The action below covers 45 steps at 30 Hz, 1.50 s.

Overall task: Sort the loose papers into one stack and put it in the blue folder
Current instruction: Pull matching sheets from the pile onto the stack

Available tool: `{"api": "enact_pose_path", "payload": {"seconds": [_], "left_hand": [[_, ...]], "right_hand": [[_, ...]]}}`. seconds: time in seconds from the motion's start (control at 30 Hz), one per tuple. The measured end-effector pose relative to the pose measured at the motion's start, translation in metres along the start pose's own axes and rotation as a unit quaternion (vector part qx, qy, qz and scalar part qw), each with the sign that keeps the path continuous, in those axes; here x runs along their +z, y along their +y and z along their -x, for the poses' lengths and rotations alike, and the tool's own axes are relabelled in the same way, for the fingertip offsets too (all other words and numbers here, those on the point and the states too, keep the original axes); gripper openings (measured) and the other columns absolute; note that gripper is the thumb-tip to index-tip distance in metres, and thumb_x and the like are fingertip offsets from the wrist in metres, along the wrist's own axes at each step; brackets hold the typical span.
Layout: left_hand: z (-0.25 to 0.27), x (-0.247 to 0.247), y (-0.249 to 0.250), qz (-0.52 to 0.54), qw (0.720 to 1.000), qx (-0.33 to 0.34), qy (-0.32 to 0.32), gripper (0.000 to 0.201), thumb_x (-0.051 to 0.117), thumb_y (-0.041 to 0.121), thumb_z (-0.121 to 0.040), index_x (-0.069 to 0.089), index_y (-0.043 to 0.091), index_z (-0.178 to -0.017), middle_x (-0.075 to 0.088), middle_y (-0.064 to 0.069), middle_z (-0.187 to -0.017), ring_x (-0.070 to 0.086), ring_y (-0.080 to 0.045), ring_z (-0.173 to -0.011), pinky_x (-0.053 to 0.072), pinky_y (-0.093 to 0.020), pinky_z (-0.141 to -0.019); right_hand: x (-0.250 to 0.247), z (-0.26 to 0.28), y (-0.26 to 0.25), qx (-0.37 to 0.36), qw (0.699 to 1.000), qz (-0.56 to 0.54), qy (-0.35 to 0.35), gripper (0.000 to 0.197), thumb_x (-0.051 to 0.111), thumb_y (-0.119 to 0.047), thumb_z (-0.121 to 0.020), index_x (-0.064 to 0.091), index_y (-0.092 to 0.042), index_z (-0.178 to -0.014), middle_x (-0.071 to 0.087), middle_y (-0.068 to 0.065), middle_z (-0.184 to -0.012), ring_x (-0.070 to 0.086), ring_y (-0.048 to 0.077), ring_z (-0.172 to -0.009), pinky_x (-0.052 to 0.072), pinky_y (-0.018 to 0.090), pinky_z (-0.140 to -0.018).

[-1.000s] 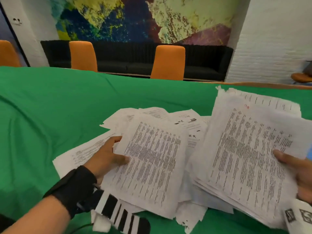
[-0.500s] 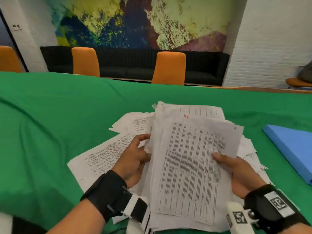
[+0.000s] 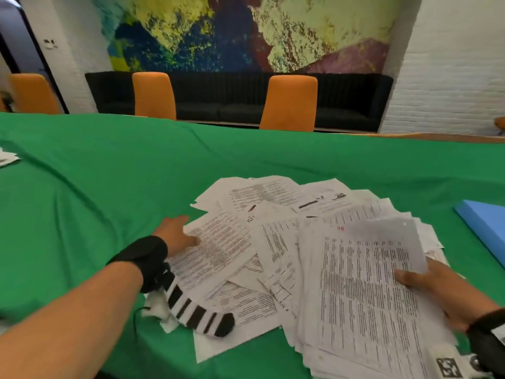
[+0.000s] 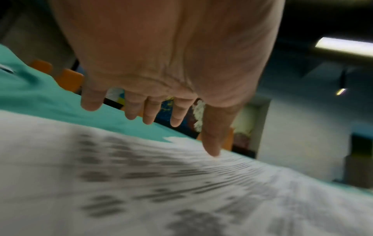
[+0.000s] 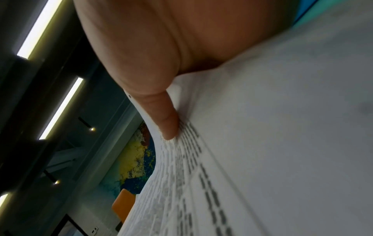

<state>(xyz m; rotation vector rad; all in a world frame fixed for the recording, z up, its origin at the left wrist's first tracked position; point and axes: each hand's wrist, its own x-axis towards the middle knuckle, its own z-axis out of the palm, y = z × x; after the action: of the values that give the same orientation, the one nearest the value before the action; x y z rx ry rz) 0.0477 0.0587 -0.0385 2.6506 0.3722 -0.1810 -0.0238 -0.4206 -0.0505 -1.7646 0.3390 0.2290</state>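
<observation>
Loose printed papers [image 3: 246,242] lie fanned out on the green table [image 3: 109,187]. My right hand [image 3: 437,288] grips a thick, uneven stack of papers [image 3: 363,296] at its right edge. In the right wrist view its thumb [image 5: 167,124] presses on the top sheet [image 5: 282,143]. My left hand [image 3: 177,232] reaches to the left edge of the loose sheets with its fingers straight and spread. In the left wrist view its thumb tip [image 4: 212,151] touches a printed sheet [image 4: 141,183] and holds nothing. The blue folder [image 3: 486,228] lies shut at the right edge.
Wrinkled green cloth covers the table on the left and at the back. Another sheet [image 3: 6,158] lies at the far left edge. Orange chairs [image 3: 289,102] and a black sofa [image 3: 232,97] stand beyond the table.
My left hand has let go of the stack and moved left onto the loose sheets. The right hand alone holds the stack, now lower and further right.
</observation>
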Motion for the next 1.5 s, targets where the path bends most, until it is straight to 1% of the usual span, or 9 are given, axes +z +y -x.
{"api": "enact_pose_path", "payload": {"seconds": [0.23,0.4,0.53,0.7,0.83,0.97,1.07,1.27,1.5], "left_hand": [[-0.023,-0.005,-0.021,-0.079,0.994,-0.058,-0.048,0.073,0.081,0.041,-0.077,0.053,0.009,-0.136,0.063,-0.01,-0.131,0.062,-0.029,-0.114,0.049,-0.038,-0.096],[0.019,-0.048,-0.032,0.11,0.989,-0.057,-0.083,0.042,0.062,0.039,-0.095,0.062,0.012,-0.125,0.071,-0.014,-0.122,0.07,-0.033,-0.101,0.053,-0.043,-0.094],[0.067,-0.101,-0.053,0.451,0.889,-0.081,0.012,0.023,0.047,0.028,-0.103,0.062,0.01,-0.105,0.079,-0.013,-0.088,0.076,-0.037,-0.073,0.054,-0.052,-0.075],[0.089,-0.095,-0.064,0.549,0.827,-0.117,-0.027,0.017,0.045,0.017,-0.098,0.06,0.013,-0.105,0.079,-0.011,-0.081,0.068,-0.041,-0.087,0.052,-0.058,-0.073],[0.07,-0.047,-0.057,0.475,0.87,-0.079,-0.102,0.039,0.061,0.007,-0.086,0.057,0.005,-0.125,0.074,-0.019,-0.112,0.072,-0.042,-0.101,0.054,-0.059,-0.091],[0.021,-0.017,-0.029,0.119,0.989,-0.002,-0.085,0.027,0.078,0.023,-0.084,0.063,0.017,-0.106,0.073,-0.004,-0.105,0.07,-0.026,-0.096,0.052,-0.043,-0.098],[-0.017,-0.009,-0.017,-0.088,0.995,0.004,-0.044,0.044,0.085,0.039,-0.074,0.058,0.019,-0.104,0.064,-0.007,-0.117,0.063,-0.025,-0.097,0.054,-0.037,-0.092],[-0.041,0.001,-0.014,-0.066,0.994,-0.034,-0.086,0.097,0.09,0.036,-0.066,0.037,0.019,-0.145,0.057,-0.008,-0.136,0.06,-0.028,-0.115,0.05,-0.043,-0.1],[-0.023,-0.032,-0.027,0.131,0.981,-0.024,-0.139,0.038,0.076,0.018,-0.085,0.062,0.011,-0.12,0.076,-0.01,-0.11,0.074,-0.032,-0.098,0.055,-0.047,-0.096]], "right_hand": [[-0.003,-0.004,0.014,-0.016,0.999,-0.005,0.037,0.023,0.062,-0.012,-0.095,0.061,-0.006,-0.118,0.08,0.016,-0.086,0.077,0.039,-0.073,0.063,0.041,-0.056],[-0.011,-0.007,0.025,-0.01,0.998,-0.056,0.025,0.039,0.067,-0.012,-0.084,0.061,-0.008,-0.123,0.078,0.023,-0.1,0.076,0.047,-0.082,0.063,0.055,-0.067],[-0.012,-0.013,0.029,0.003,0.997,-0.065,0.027,0.031,0.062,-0.008,-0.092,0.062,-0.01,-0.123,0.077,0.025,-0.103,0.074,0.05,-0.086,0.057,0.065,-0.083],[-0.012,-0.017,0.031,0.014,0.997,-0.064,0.038,0.025,0.064,-0.007,-0.092,0.064,-0.011,-0.117,0.078,0.026,-0.098,0.074,0.052,-0.082,0.055,0.071,-0.083],[-0.01,-0.018,0.034,0.004,0.998,-0.06,0.031,0.033,0.065,-0.01,-0.089,0.064,-0.01,-0.122,0.077,0.026,-0.101,0.074,0.052,-0.083,0.057,0.068,-0.079],[-0.013,-0.018,0.034,-0.008,0.998,-0.05,0.035,0.025,0.061,-0.005,-0.095,0.064,-0.008,-0.12,0.078,0.025,-0.094,0.076,0.048,-0.075,0.063,0.051,-0.059],[-0.012,-0.017,0.032,-0.004,0.998,-0.057,0.033,0.024,0.061,-0.004,-0.096,0.063,-0.008,-0.12,0.078,0.025,-0.092,0.075,0.048,-0.073,0.062,0.047,-0.054],[-0.011,-0.017,0.031,-0.003,0.998,-0.061,0.026,0.026,0.063,-0.005,-0.094,0.063,-0.007,-0.12,0.078,0.025,-0.095,0.075,0.05,-0.078,0.062,0.056,-0.069],[-0.011,-0.015,0.028,0.004,0.998,-0.064,0.019,0.031,0.065,-0.005,-0.091,0.062,-0.01,-0.122,0.078,0.025,-0.1,0.075,0.05,-0.084,0.057,0.065,-0.084]]}}
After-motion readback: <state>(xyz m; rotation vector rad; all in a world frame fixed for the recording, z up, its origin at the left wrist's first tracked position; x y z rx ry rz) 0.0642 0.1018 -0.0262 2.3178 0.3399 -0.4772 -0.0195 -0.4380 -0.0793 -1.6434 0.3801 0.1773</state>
